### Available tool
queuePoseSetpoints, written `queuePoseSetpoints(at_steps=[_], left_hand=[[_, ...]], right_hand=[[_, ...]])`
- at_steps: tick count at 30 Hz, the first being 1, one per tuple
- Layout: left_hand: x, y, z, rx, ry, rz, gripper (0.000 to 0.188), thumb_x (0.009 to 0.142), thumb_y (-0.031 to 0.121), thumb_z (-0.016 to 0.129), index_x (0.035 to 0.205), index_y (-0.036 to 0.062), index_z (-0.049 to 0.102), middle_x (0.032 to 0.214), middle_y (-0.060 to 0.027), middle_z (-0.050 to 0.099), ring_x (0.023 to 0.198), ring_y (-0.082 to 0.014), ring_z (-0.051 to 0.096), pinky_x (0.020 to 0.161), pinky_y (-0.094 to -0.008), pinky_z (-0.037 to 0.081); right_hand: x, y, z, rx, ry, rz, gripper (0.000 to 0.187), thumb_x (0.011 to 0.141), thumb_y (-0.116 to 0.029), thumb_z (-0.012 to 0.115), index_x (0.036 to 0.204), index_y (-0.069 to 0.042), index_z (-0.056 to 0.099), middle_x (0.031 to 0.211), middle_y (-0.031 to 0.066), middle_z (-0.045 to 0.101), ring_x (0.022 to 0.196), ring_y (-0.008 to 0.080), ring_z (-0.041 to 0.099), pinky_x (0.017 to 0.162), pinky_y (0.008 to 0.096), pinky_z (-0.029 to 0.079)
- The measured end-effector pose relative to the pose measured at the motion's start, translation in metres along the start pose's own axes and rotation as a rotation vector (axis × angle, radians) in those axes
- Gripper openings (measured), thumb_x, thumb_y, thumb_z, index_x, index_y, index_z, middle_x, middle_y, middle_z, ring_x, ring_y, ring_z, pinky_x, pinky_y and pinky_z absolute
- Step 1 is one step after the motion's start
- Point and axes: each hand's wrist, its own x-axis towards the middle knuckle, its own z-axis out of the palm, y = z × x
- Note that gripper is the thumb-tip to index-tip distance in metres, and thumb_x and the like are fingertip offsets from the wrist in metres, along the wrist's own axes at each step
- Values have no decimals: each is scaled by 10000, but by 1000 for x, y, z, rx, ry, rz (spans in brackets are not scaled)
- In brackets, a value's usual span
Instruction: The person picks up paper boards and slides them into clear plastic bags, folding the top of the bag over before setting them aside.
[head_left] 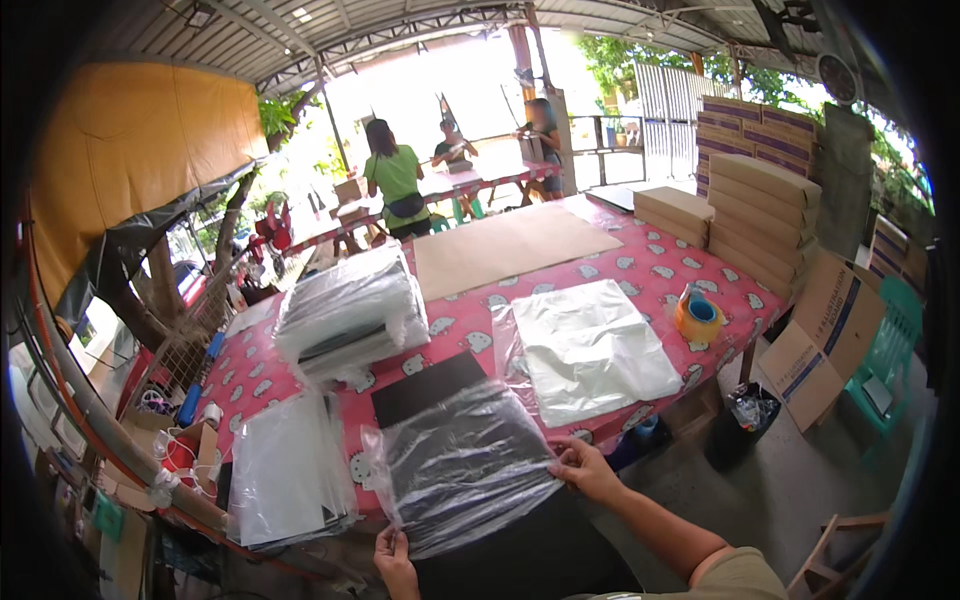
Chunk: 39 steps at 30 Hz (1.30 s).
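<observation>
A clear plastic bag (pixel 462 462) with a black sheet (pixel 440 400) partly inside lies at the near edge of the surface (pixel 650 270), which has a red patterned cover. The bag is glossy and wrinkled; the sheet's far end sticks out of it, flat and matte. The left hand (pixel 396 562) has its fingers pinched on the bag's near left corner. The right hand (pixel 587 470) has its fingers closed on the bag's right edge. Left of it lies a stack of bagged sheets (pixel 285 470), and a taller bagged stack (pixel 350 315) sits farther back. Right of the bag lies a pile of empty clear bags (pixel 590 350), with a tape roll (pixel 698 317) just beyond. Cardboard boxes (pixel 760 215) stand stacked at the far right.
</observation>
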Motion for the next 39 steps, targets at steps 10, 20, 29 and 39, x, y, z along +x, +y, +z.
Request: queuePoseSetpoints(at_steps=[10,20,29,39], left_hand=[[-64,69,-39,23,-448,-499,148,769,45,541,902,-8,577,824,-50,563,727,-119,509,656,-250,421],[-63,50,-22,603,-304,-102,153,629,35,607,640,7,457,527,-18,445,512,-64,406,465,-226,329],[-62,44,-28,610,-29,229,325,770,137,535,538,-9,361,470,-99,315,419,-165,302,408,-303,259],[-70,52,-38,814,200,540,109,630,-27,572,601,9,474,624,-93,500,543,-267,500,476,-293,396]], right_hand=[[-84,13,-26,-18,-177,253,180,753,-151,627,904,-57,600,679,-45,507,603,56,424,564,204,371],[-65,5,-14,-674,-197,-25,249,686,-179,671,668,-25,476,572,89,474,527,190,470,499,303,393],[-62,-1,16,-869,-182,-552,301,650,-209,688,854,-71,515,835,78,512,786,247,494,696,346,395],[-60,15,14,-945,24,-495,401,571,65,527,951,-62,514,908,108,488,869,296,467,751,373,385]])
